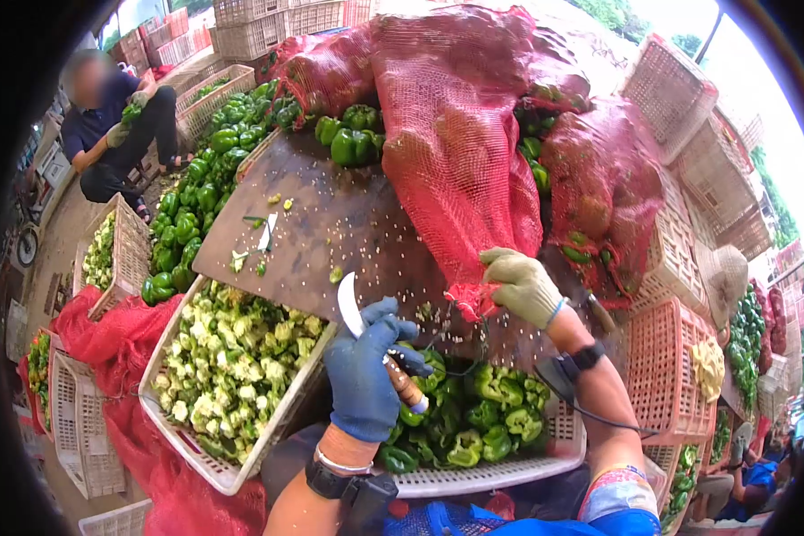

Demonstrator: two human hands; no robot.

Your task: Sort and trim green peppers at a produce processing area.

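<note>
My left hand (364, 375), in a blue glove, is closed round the wooden handle of a curved knife (348, 304), its blade pointing up and away from me. In a pale glove, my right hand (520, 288) grips the gathered end of a red mesh sack (456, 152). This sack lies on the brown tabletop (330, 223) among other filled sacks. Several whole green peppers (355, 147) rest beside it. Below my hands, opened green peppers (487, 415) lie in a crate (500, 482).
Pepper cores fill a white crate (179, 451) at left. Whole peppers (188, 223) are heaped along the table's left edge. A small knife (268, 230) and scattered seeds lie on the tabletop. At upper left a seated person (107, 134) handles a pepper. Stacked crates (670, 357) stand at right.
</note>
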